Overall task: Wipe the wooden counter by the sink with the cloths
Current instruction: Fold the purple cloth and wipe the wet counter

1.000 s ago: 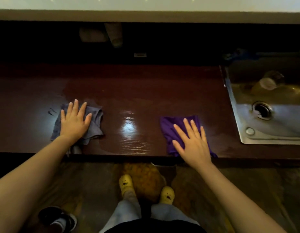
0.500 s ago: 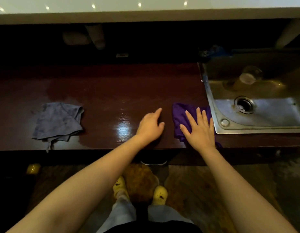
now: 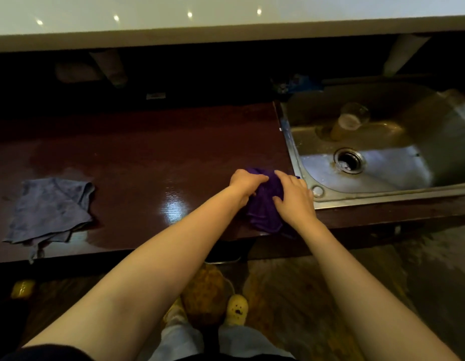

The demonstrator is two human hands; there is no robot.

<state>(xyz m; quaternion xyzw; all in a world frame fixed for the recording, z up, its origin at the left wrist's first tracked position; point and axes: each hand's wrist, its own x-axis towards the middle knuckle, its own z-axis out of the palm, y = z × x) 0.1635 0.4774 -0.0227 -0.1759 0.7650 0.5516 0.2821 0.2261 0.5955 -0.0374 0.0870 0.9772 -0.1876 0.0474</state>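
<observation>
While both hands bunch one cloth:
Purple cloth (image 3: 262, 204): front tabletop (image 3: 148, 157) edge, beside steel sink (image 3: 307, 175).
Left hand (image 3: 245, 182), right hand (image 3: 294, 196): gripping it.
Grey cloth (image 3: 49, 209): flat, far left; left hand nearer.

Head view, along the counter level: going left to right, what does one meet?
Grey cloth → glossy light patch on the wooden counter → left hand → purple cloth → right hand → sink rim → drain. Both hands grip the purple cloth.
</observation>
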